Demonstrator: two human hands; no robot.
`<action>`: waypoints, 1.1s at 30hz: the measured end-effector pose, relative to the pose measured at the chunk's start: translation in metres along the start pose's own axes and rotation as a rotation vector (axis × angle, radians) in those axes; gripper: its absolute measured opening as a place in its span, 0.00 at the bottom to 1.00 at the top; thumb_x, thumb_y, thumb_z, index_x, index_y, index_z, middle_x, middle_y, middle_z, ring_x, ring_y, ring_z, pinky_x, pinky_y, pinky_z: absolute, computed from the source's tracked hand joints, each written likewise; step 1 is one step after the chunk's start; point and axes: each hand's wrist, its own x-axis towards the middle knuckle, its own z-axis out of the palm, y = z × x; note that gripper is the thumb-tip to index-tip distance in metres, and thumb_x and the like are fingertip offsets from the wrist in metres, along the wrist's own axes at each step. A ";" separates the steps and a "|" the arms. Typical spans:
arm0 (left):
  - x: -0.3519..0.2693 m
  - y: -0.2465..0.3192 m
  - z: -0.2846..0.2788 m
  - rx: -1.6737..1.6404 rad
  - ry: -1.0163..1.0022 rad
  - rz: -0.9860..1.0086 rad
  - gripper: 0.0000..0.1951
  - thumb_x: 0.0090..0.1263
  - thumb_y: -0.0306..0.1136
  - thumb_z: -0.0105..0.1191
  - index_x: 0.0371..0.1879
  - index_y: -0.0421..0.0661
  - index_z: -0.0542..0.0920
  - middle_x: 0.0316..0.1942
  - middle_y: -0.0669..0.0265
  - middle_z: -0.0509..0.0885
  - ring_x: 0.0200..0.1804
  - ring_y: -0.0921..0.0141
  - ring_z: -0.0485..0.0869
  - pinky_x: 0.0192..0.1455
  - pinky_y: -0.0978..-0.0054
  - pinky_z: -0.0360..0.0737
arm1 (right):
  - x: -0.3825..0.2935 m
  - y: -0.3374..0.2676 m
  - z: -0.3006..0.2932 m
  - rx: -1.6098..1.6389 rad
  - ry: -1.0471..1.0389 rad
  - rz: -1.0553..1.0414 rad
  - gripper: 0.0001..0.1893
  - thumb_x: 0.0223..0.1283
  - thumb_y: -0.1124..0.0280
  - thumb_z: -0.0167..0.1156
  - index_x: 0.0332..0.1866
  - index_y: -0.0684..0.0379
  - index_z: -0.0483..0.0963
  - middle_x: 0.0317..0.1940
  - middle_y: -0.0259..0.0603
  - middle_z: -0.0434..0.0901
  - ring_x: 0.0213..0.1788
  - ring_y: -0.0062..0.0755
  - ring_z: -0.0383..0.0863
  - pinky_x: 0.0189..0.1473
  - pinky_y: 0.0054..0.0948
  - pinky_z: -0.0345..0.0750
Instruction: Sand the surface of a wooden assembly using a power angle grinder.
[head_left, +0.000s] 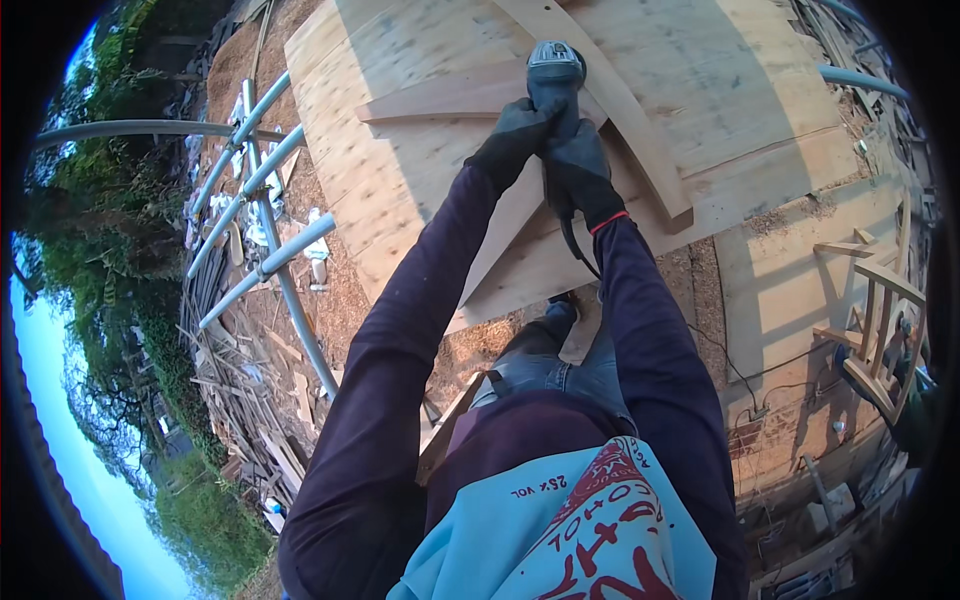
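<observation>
Both of my hands wear dark work gloves and grip a corded angle grinder (559, 97) over a plywood worktop (420, 180). My left hand (523, 131) holds the body just behind the silver gear head. Behind it, my right hand (581, 161) is wrapped round the rear of the body, above the power cord (576, 244). The grinder's disc is hidden beneath the head. Under the tool lies a tapered wooden piece (439, 94). A long, slightly curved board (637, 135) runs along its right side. Another board (506, 240) slants between my forearms.
Metal pipe railings (270, 180) stand left of the worktop, above ground strewn with sawdust and offcuts. At the right, another person's hand (904, 330) is by a wooden chair frame (877, 322). A cable (787, 364) crosses the lower boards there.
</observation>
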 end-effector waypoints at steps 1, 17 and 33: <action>0.002 -0.001 -0.006 -0.031 0.018 0.027 0.29 0.73 0.55 0.61 0.51 0.34 0.82 0.39 0.63 0.86 0.38 0.72 0.82 0.40 0.72 0.79 | 0.006 -0.005 0.004 -0.021 -0.022 -0.014 0.30 0.52 0.52 0.72 0.47 0.70 0.74 0.37 0.57 0.84 0.43 0.52 0.87 0.45 0.43 0.81; -0.001 -0.004 -0.033 -0.194 0.152 0.017 0.28 0.72 0.51 0.62 0.52 0.34 0.81 0.43 0.61 0.86 0.42 0.71 0.83 0.45 0.72 0.80 | 0.018 -0.033 0.018 0.015 -0.187 -0.022 0.34 0.50 0.49 0.73 0.50 0.70 0.73 0.40 0.59 0.84 0.47 0.55 0.86 0.49 0.43 0.80; 0.002 -0.002 -0.007 -0.067 0.021 -0.026 0.34 0.67 0.54 0.67 0.57 0.32 0.80 0.49 0.59 0.87 0.48 0.69 0.85 0.54 0.73 0.80 | 0.007 0.010 0.008 0.310 -0.133 0.066 0.24 0.52 0.59 0.73 0.43 0.70 0.75 0.34 0.51 0.86 0.34 0.37 0.88 0.35 0.33 0.81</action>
